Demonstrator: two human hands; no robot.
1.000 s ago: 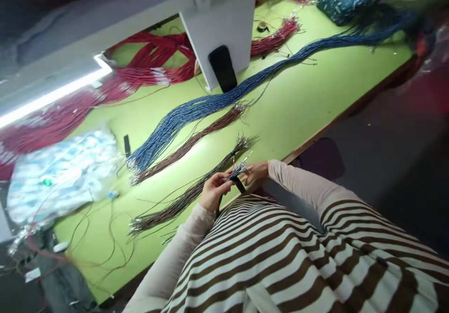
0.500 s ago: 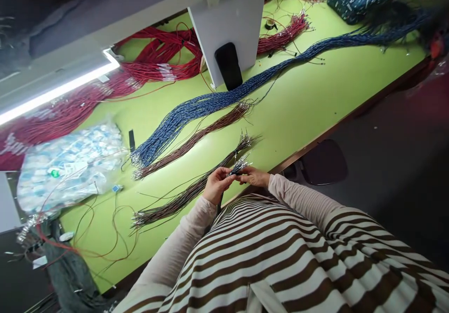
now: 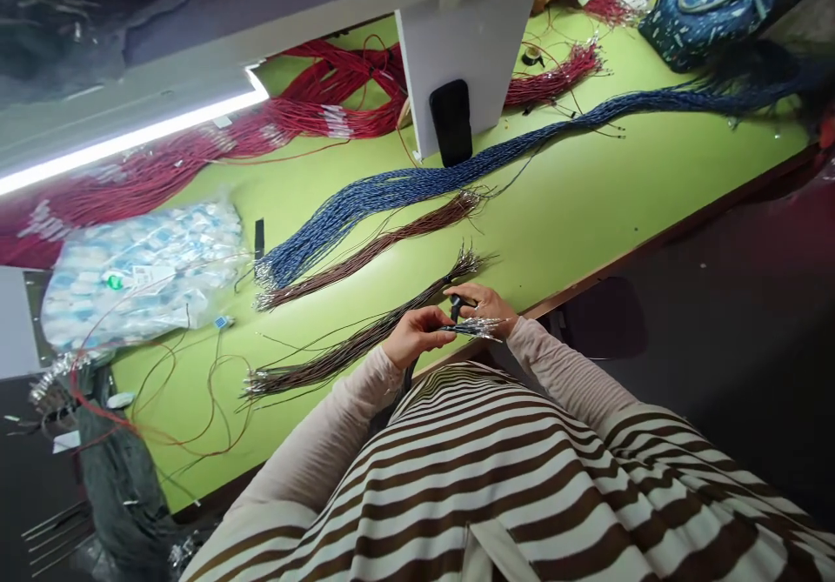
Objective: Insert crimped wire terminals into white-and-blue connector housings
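Table: long lime-green work table (image 3: 574,164) with a brown edge, covered in loose lengths of wire.
Landmark: white upright panel (image 3: 470,60) standing on the table, a black phone (image 3: 451,121) leaning against it.
Behind the panel: thick red wire bundles (image 3: 313,121) running off to the left, and a blue patterned bag (image 3: 711,16) further right.
In front of the panel: long blue twisted wire bundle (image 3: 417,186), with a thinner brown bundle (image 3: 384,247) below it.
Left of the panel: clear plastic bag of white and blue packets (image 3: 143,273).
Left hand (image 3: 417,338): fingers pinched on a small bundle of thin wires (image 3: 476,330) with silver tips, held just above the table edge.
Right hand (image 3: 484,308): curled, gripping a small black object (image 3: 455,306), possibly a tool handle; the fingers hide most of it.
Nearest wires: dark brown bundle (image 3: 352,343), just beside the left hand.
Person: striped top (image 3: 457,469), beige sleeves.
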